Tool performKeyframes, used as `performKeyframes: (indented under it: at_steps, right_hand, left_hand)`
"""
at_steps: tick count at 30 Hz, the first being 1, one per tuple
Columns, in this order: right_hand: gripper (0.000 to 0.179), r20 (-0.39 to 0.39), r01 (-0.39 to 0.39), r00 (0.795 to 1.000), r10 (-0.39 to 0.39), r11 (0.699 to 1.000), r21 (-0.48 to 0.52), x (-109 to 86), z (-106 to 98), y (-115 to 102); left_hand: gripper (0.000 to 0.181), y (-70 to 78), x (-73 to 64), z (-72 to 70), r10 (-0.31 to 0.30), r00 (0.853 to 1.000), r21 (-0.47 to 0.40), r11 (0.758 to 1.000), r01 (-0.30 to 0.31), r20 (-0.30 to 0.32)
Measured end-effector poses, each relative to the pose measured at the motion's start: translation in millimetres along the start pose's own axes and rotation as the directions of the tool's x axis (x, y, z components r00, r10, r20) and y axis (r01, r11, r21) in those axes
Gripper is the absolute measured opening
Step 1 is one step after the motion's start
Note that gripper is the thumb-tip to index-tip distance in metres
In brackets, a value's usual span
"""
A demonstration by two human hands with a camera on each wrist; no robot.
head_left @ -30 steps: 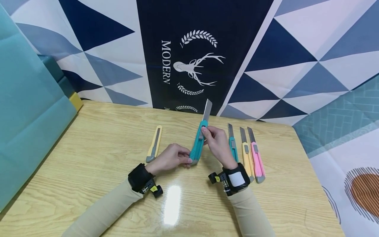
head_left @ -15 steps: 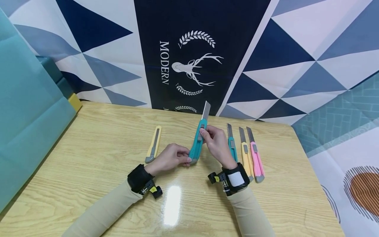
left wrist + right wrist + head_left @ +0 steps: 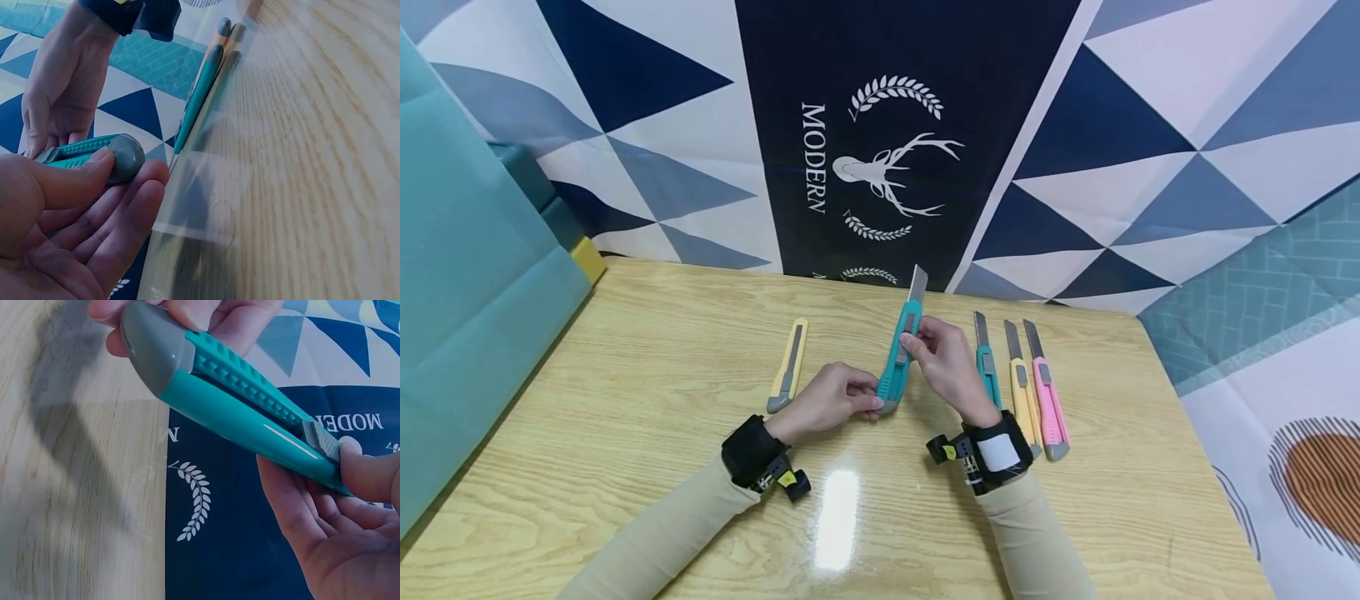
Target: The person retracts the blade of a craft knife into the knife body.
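Observation:
Both hands hold a teal utility knife (image 3: 895, 367) above the middle of the table, its blade (image 3: 918, 283) sticking out toward the back. My left hand (image 3: 838, 398) pinches the grey end cap (image 3: 127, 156) between thumb and fingers. Around the body, nearer the blade, my right hand (image 3: 947, 358) has its fingers behind and its thumb at the grey slider (image 3: 322, 440). To the right lie a second teal knife (image 3: 988, 375), a yellow knife (image 3: 1024, 400) and a pink knife (image 3: 1051, 408), blades out. Left of the hands lies another yellow knife (image 3: 788, 367), blade drawn in.
The wooden table (image 3: 647, 375) ends at a patterned backdrop (image 3: 880, 167) behind the knives. A light blue covered block (image 3: 475, 267) stands along the left edge, with a small yellow piece (image 3: 588, 259) at its far corner. Each wrist wears a strapped camera.
The right thumb and slider have moved down the held knife toward its end cap. Less of the blade now sticks out. The left hand keeps its pinch, and the lying knives stay put.

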State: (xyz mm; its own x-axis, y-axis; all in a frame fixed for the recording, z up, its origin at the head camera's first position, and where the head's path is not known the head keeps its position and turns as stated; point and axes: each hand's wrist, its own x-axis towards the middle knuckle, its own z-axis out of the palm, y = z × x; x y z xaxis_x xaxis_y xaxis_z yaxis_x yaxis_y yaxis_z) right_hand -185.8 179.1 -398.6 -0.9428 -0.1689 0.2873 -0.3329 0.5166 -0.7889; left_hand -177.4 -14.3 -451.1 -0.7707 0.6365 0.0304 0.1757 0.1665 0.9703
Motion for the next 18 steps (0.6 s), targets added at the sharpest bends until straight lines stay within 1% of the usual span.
performKeyframes:
  at_steps: [3,8,11,15,18]
  right_hand:
    - [0.010,0.006,-0.014,1.000,0.014,1.000,0.007,-0.2,0.6,0.0]
    - [0.015,0.014,-0.048,0.999,0.047,0.998,0.039,1.2,1.8,1.6]
    - [0.020,0.050,-0.083,0.996,0.079,0.993,0.080,1.8,1.9,2.1]
    - [0.029,0.110,-0.153,0.984,0.138,0.977,0.149,2.0,1.0,-0.5]
    - [0.031,0.132,-0.183,0.978,0.161,0.968,0.171,0.0,-1.9,-12.7]
  left_hand:
    - [0.009,-1.2,0.5,-0.8,-0.003,1.000,-0.003,1.000,0.003,0.002]
    - [0.010,0.1,0.9,-1.7,-0.005,1.000,-0.019,1.000,0.005,0.012]
    - [0.011,1.9,1.0,-2.0,-0.009,1.000,-0.024,1.000,0.009,0.003]
    - [0.012,1.8,1.2,-2.0,-0.004,1.000,-0.012,1.000,0.004,-0.017]
    - [0.012,0.3,1.2,-1.8,0.009,0.999,0.014,1.000,-0.009,-0.035]
